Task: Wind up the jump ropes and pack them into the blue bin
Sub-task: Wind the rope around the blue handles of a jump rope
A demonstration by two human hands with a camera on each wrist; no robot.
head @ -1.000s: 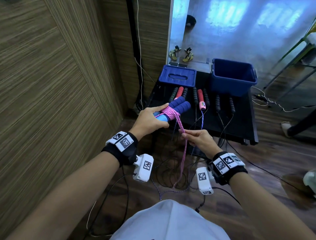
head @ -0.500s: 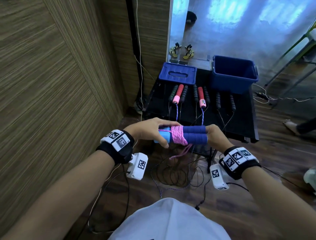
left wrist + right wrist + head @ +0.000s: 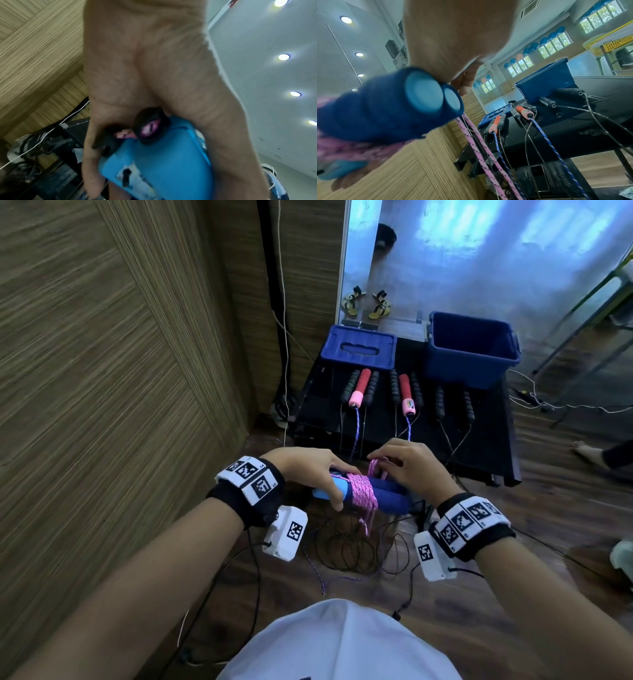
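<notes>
I hold a jump rope with two dark blue foam handles (image 3: pixel 390 498) side by side, pink rope (image 3: pixel 364 494) wound round their middle. My left hand (image 3: pixel 308 470) grips their light blue ends (image 3: pixel 154 162) from above. My right hand (image 3: pixel 407 467) reaches over the foam ends (image 3: pixel 393 108) and pinches a loop of the pink rope (image 3: pixel 375 467) just above the winding. A short pink tail (image 3: pixel 476 148) hangs below. The open blue bin (image 3: pixel 472 350) stands at the back right of the black table (image 3: pixel 493 446); I see nothing in it.
The bin's blue lid (image 3: pixel 359 347) lies at the table's back left. Several other jump ropes (image 3: pixel 404 392) lie in a row on the table, their cords dropping to a tangle on the wood floor (image 3: pixel 349 546). A wood-panel wall (image 3: pixel 102 405) runs along the left.
My right hand, which drew the pink rope down a second ago and then held the foam ends, now pinches a loop on top. The bundle has turned level and come nearer.
</notes>
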